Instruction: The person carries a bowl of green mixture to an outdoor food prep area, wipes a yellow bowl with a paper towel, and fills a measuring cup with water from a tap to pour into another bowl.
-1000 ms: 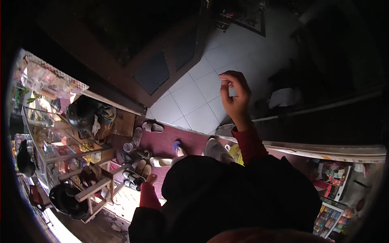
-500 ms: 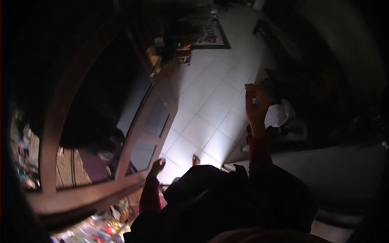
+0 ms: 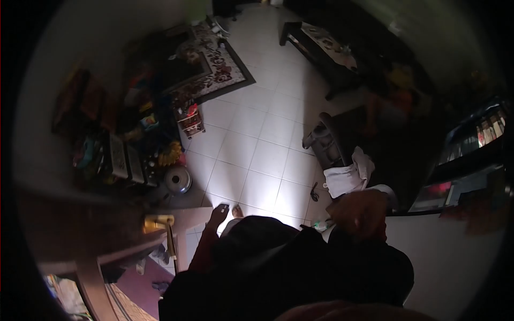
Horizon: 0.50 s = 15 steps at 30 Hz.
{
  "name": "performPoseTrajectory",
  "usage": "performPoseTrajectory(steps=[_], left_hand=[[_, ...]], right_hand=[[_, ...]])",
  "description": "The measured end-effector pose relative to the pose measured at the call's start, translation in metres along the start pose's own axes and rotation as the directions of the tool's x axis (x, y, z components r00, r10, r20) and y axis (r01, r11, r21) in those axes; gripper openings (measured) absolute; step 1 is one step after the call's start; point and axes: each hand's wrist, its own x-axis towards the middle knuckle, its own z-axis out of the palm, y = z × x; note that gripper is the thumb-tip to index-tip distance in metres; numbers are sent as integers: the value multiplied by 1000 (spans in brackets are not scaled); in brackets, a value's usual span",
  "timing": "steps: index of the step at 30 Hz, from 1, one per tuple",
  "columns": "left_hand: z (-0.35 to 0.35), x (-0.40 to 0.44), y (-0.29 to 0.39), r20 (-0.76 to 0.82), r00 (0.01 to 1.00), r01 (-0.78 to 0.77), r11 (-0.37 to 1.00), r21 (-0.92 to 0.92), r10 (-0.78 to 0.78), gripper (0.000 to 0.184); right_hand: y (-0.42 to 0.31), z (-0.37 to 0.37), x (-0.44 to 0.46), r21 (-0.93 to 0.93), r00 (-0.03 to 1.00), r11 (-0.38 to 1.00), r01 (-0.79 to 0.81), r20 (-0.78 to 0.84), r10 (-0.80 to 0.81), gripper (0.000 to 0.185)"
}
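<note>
My left hand is low in front of me, closed round a small dark object with a pale spot. Its kind is too small to make out. Left of that hand stands a brown wooden door with a brass handle. My right hand is raised at the right, smeared by motion, so its fingers do not show clearly. Just beyond it a white cloth hangs over a dark piece of furniture. My foot shows on the tiles.
Light falls across the tiled floor. Leftward are a round lidded pot, bananas, a small rack and a patterned rug. To the right are a low table, a dim seated person and a shelf.
My view has swung round and past the door, which now lies lower left. My right hand has come down and closer to my body. More of the room shows.
</note>
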Motion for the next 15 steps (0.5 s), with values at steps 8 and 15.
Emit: performPoseTrajectory(steps=[8,15], left_hand=[[-88,334,92,289,957,81,970,-228,-12,23],[-104,511,0,337,922,-240,964,111,191,21]], right_hand=[[20,-99,-72,210,900,974,-80,-405,162,34],[25,-307,-126,-224,764,972,70,-614,-197,15]])
